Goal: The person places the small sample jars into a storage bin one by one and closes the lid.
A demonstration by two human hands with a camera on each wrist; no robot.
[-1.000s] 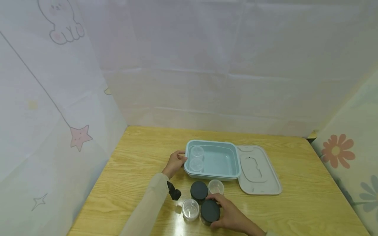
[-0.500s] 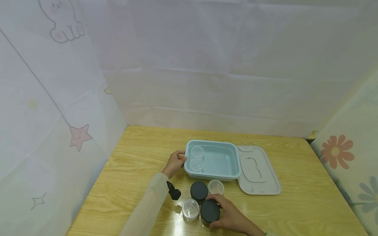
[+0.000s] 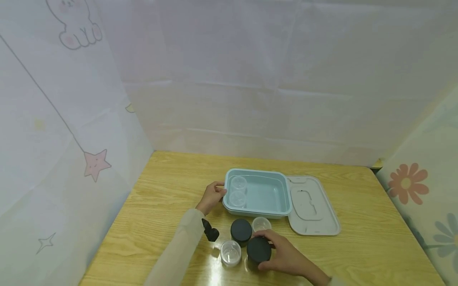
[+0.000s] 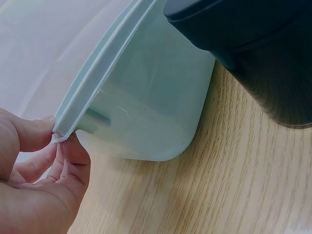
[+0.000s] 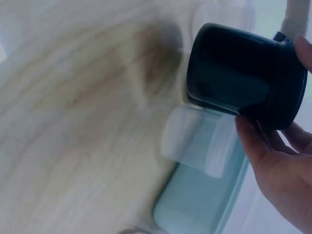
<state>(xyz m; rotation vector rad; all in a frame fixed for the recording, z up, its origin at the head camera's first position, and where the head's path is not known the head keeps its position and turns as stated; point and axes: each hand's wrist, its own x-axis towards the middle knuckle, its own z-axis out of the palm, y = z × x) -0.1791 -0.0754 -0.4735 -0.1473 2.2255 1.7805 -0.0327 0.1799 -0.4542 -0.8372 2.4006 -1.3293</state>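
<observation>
My right hand (image 3: 282, 256) grips a black jar (image 3: 259, 249) around its lid. In the right wrist view this jar (image 5: 239, 73) hangs tilted above the wood, thumb and fingers on opposite sides of the lid. My left hand (image 3: 212, 196) pinches the left rim of a light blue plastic tub (image 3: 255, 213), thumb above and fingers beneath. Two clear jars, one behind the other (image 3: 238, 183), stand along the tub's left end. Between tub and right hand are another black jar (image 3: 241, 230) and a clear jar (image 3: 260, 223). A second clear jar (image 3: 230, 253) stands left of the held one.
Right of the tub lies a pale grey lid (image 3: 330, 226), flat on the wooden table (image 3: 372, 222). A small black device (image 3: 210, 231) sits at my left wrist. Printed white sheets (image 3: 229, 111) wall off the back and both sides.
The right hand has lifted the gripped black jar and shifted it slightly right, away from the clear jar beside it. My left hand and the tub stay where they were.
</observation>
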